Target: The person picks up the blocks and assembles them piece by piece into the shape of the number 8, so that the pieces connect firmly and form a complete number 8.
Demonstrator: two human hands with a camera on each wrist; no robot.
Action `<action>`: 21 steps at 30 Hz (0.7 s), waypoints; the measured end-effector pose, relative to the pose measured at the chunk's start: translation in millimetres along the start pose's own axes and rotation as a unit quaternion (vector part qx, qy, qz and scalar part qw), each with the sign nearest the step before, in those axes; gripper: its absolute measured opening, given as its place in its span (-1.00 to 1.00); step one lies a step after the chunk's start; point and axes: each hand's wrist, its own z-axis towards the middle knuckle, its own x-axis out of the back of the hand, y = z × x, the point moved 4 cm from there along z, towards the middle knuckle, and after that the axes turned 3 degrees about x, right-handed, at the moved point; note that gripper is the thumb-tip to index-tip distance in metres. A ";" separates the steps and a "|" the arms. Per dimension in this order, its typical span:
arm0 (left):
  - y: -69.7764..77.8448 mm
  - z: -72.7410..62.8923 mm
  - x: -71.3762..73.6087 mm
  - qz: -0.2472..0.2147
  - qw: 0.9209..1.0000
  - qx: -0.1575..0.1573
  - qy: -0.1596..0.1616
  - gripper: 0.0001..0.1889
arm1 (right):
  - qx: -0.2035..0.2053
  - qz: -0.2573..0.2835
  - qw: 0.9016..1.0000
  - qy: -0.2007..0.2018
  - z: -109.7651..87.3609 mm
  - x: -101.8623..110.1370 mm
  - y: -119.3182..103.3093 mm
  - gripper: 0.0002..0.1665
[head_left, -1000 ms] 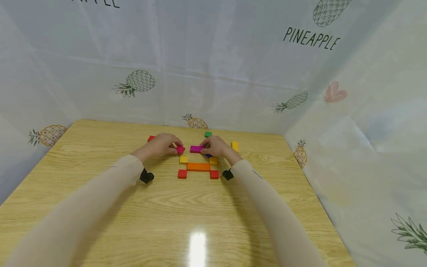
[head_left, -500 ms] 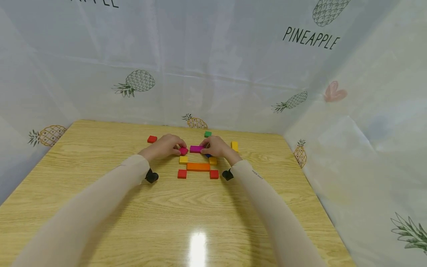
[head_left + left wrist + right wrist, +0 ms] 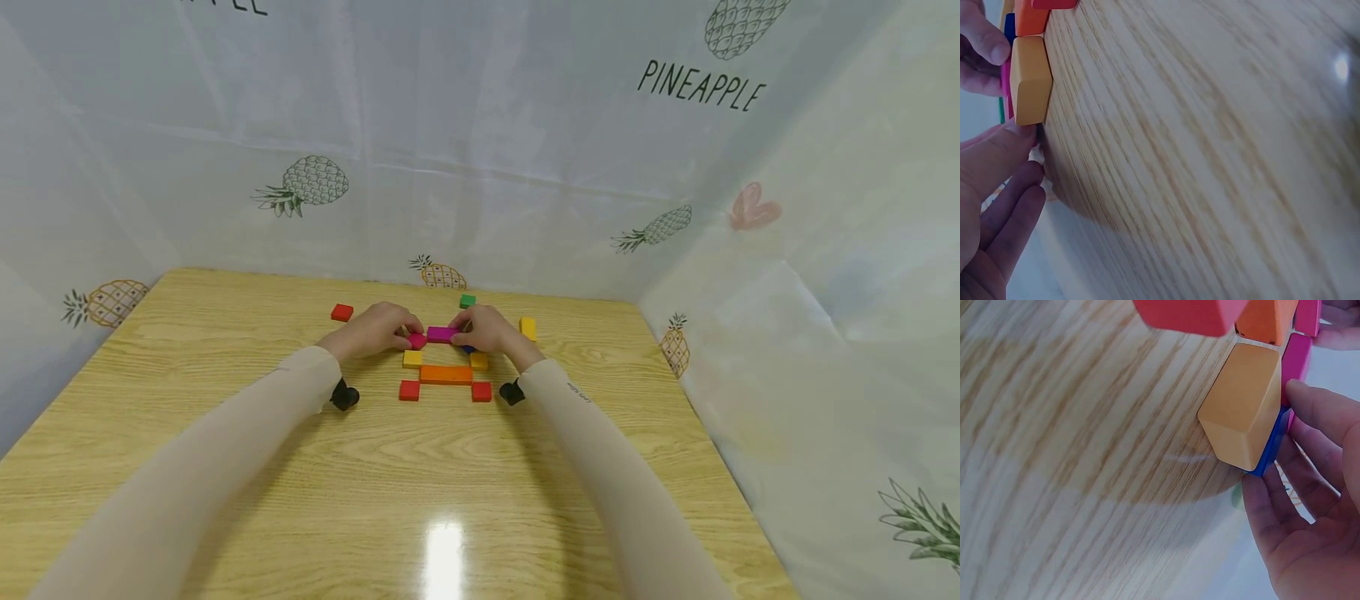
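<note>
Blocks of coloured wood are lying flat in a small symmetrical pattern on a wooden table (image 3: 225, 433), and a person in pale sleeves is working at its far edge with both hands. Nearest the viewer, two red blocks (image 3: 409, 390) and (image 3: 482, 391) are sitting apart as a front row, looking finished. Just behind them an orange bar (image 3: 446, 375) is lying crosswise between their lines, and behind its ends two yellow blocks (image 3: 412, 359) and (image 3: 479, 361) are sitting, one on each side. Farther back, the row being built is taking shape: the left hand (image 3: 371, 331) is pinching a small pink block (image 3: 417, 340) with curled fingertips and bringing it against the left end of a magenta bar (image 3: 442, 334), while the right hand (image 3: 487, 328) is gripping that bar's right end. A blue block (image 3: 1270, 450) is tucked under the right fingers behind the right yellow block; whether those fingers are pressing on it is hard to tell from the wrist view. Judging by the layout, the pattern seems more than half made, with this back row not yet settled. Beyond the hands, a loose red block (image 3: 342, 312), a green block (image 3: 467, 301) and a yellow block (image 3: 528, 327) are lying apart, apparently unused. Farthest off, a white curtain (image 3: 480, 167) printed with pineapples is hanging.
</note>
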 end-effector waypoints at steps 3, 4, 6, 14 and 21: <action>1.0 0.4 -0.2 0.004 1.000 -0.001 -0.001 -0.73 | -0.001 0.000 1.000 0.002 -0.1 0.0 -0.5 -0.67; 1.2 0.5 -0.3 0.006 1.000 -0.002 -0.001 -0.73 | -0.002 0.000 1.000 0.003 0.0 0.0 -0.6 -0.67; 1.1 0.4 -0.4 0.007 1.000 -0.004 0.001 -0.72 | -0.003 0.000 1.000 0.005 0.1 0.0 -0.7 -0.67; 1.0 -1.0 0.1 0.000 1.000 -0.014 0.008 -0.72 | -0.005 0.003 1.000 0.006 1.4 -1.7 0.7 -0.68; 2.5 -0.7 0.8 0.004 1.000 -0.010 0.000 -0.75 | -0.003 0.002 1.000 0.007 0.1 -0.9 -0.2 -0.67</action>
